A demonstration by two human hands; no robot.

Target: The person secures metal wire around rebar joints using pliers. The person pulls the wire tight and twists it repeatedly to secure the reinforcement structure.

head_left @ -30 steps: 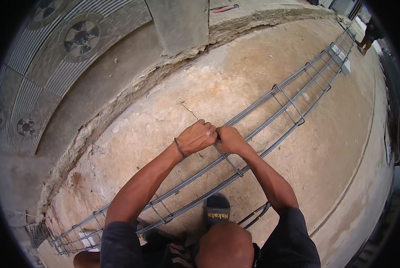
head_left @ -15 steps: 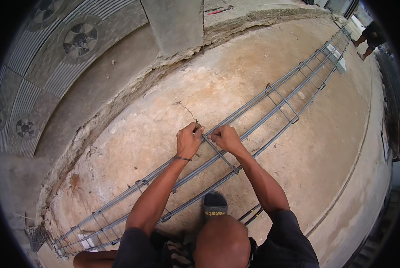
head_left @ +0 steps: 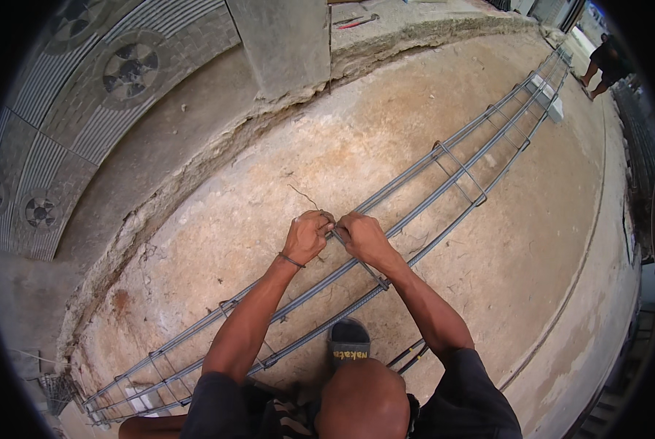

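A long cage of steel reinforcing bars (head_left: 459, 173) runs diagonally from the lower left to the far upper right. My left hand (head_left: 309, 235) is closed at the far bar, its fingers pinched around a thin tie wire (head_left: 303, 194) whose loose end sticks out past the knuckles. Right beside it, my right hand (head_left: 362, 235) is closed too, fingertips at the corner of a square stirrup (head_left: 371, 271); what they pinch is hidden. The stirrup slants from my fingers toward the near bar.
Pale blocks prop the cage at its far end (head_left: 547, 96) and near end (head_left: 146, 399). Long dark handles (head_left: 409, 355) lie by my sandalled foot (head_left: 350, 340). Red-handled pliers (head_left: 356, 23) rest on the raised broken concrete edge. Another person (head_left: 609, 62) stands at the far right.
Both hands have dipped slightly toward me and turned at the wrists, the fingers now closer over the bar. The tie wire's loose end has shifted down. The far person's legs have moved.
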